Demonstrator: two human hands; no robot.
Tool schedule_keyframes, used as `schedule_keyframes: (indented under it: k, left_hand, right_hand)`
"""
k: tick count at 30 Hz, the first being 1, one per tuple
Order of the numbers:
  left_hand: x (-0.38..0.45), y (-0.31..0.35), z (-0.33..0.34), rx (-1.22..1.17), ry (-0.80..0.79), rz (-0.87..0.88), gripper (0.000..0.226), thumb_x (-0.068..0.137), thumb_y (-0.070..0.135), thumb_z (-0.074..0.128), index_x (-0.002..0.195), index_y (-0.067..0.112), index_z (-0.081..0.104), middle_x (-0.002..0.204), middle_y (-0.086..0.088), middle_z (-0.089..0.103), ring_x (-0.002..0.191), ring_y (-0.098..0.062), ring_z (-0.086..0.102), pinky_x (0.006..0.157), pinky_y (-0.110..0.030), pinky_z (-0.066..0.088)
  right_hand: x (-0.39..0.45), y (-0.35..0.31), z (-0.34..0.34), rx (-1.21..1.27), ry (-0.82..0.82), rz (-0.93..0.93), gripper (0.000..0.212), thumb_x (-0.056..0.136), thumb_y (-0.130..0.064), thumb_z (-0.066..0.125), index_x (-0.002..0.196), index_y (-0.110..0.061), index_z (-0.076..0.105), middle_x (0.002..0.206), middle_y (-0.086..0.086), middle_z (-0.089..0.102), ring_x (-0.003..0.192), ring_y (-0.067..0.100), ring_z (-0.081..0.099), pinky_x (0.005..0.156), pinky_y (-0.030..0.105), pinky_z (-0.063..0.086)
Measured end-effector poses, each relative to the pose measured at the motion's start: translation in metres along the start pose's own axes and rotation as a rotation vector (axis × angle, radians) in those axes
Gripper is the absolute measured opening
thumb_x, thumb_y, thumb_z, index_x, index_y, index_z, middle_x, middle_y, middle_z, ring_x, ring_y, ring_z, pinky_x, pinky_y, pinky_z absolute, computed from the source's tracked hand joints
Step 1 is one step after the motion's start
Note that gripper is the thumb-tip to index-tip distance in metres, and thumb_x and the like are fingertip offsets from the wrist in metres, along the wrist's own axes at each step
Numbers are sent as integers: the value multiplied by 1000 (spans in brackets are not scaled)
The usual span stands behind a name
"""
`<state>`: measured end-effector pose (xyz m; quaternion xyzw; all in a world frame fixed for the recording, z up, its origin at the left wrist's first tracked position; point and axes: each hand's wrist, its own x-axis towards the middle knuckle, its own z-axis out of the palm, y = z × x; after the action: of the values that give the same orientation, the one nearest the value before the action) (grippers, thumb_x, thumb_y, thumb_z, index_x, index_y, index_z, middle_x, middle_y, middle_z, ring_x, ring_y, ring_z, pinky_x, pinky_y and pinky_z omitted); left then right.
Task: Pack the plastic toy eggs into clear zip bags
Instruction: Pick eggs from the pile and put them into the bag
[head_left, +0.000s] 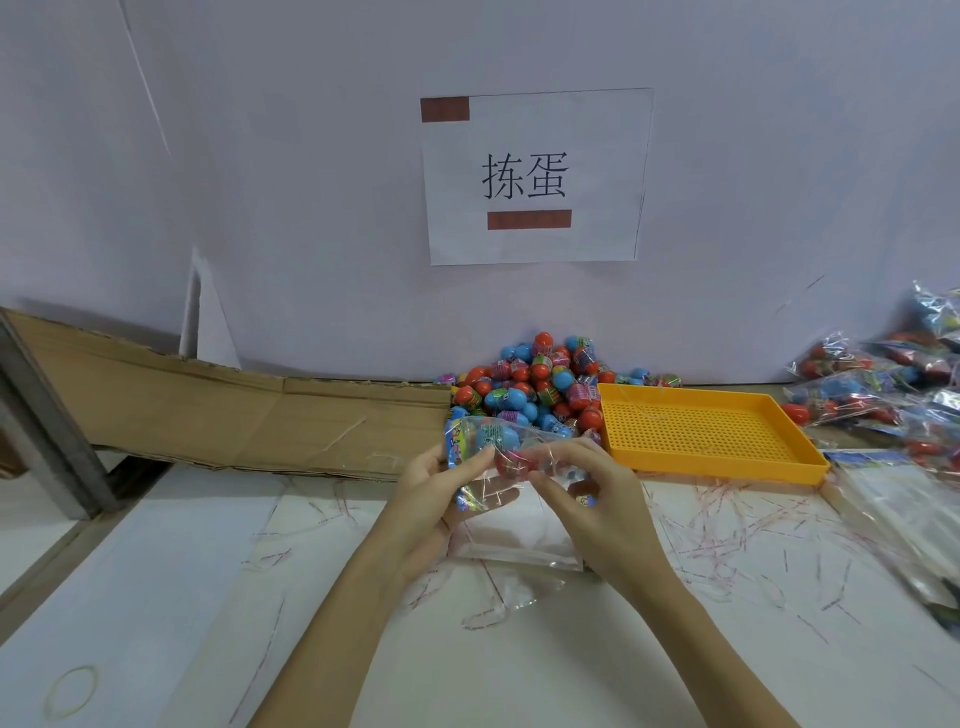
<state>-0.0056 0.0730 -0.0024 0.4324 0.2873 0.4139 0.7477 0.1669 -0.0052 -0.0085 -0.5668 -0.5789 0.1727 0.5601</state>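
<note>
A heap of red and blue plastic toy eggs lies against the back wall. In front of it both hands hold a clear zip bag with a blue egg and a red egg inside. My left hand grips the bag's left side, thumb on top. My right hand pinches its right side, and a small egg shows between its fingers. More clear bag film hangs below the hands onto the table.
A yellow perforated tray sits right of the heap. Filled bags pile up at the far right, with flat clear bags below them. Cardboard lines the left rear. Thin plastic strips litter the white table. A rubber band lies near left.
</note>
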Motion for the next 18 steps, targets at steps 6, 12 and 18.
schedule_keyframes:
  k: [6, 12, 18]
  left_hand:
    - [0, 1, 3, 25, 13, -26, 50, 86, 16, 75, 133, 2, 62, 121, -19, 74, 111, -35, 73, 88, -46, 63]
    - [-2, 1, 3, 67, -21, -13, 45, 92, 23, 72, 132, 3, 65, 122, -19, 74, 111, -34, 73, 94, -47, 61]
    - [-2, -2, 5, 49, 13, 8, 45, 91, 30, 74, 130, 8, 67, 123, -19, 73, 113, -38, 72, 84, -45, 63]
  right_hand:
    - [-1, 4, 1, -69, 8, -14, 22, 94, -16, 71, 108, -30, 78, 106, -21, 74, 102, 5, 63, 74, 27, 53]
    - [-6, 2, 7, -74, -81, -50, 29, 91, -26, 75, 111, -43, 64, 114, -25, 61, 112, 4, 53, 77, 16, 46]
    - [-6, 4, 9, -125, -82, -31, 37, 93, -18, 73, 109, -47, 58, 113, -28, 61, 107, 0, 52, 78, 13, 43]
